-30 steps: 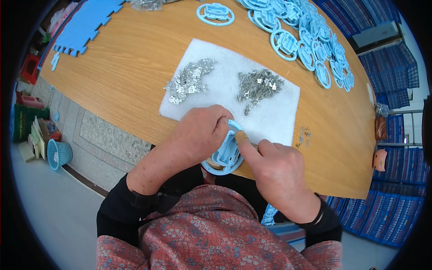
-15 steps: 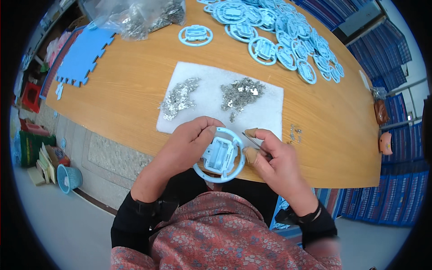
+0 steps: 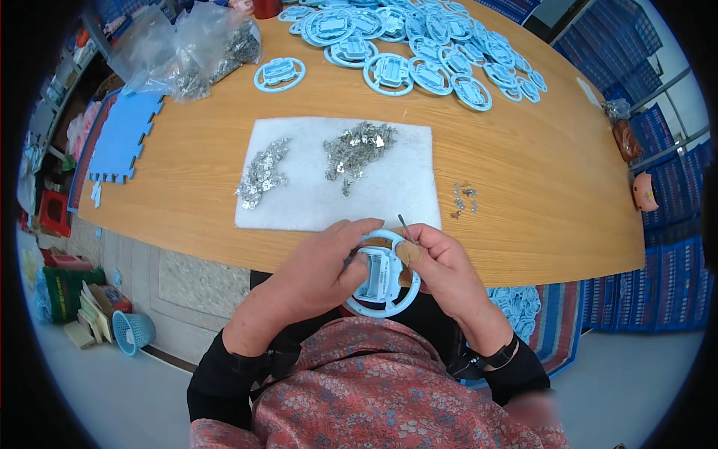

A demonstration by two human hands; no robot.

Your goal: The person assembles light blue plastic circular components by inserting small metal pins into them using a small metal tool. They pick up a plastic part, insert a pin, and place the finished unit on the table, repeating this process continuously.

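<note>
Both hands hold a light blue plastic wheel-shaped part point(image 3: 381, 278) over the near edge of the wooden table point(image 3: 538, 187). My left hand point(image 3: 318, 271) grips its left rim, thumb across the top. My right hand point(image 3: 441, 268) holds the right rim and pinches a thin metal pin point(image 3: 404, 227) that points up above the wheel. Just beyond lies a white felt pad point(image 3: 389, 196) with two heaps of small silvery metal pieces point(image 3: 357, 150).
Several more blue wheel parts point(image 3: 419, 52) lie at the table's far side, one apart point(image 3: 280, 74). A clear bag of metal bits point(image 3: 191, 49) sits far left beside a blue foam mat point(image 3: 120, 138). A few loose metal pieces point(image 3: 464, 198) lie right of the pad.
The wheel part has been turned from edge-on to face up and drawn a little nearer to me. My right hand now pinches a thin pin at its rim.
</note>
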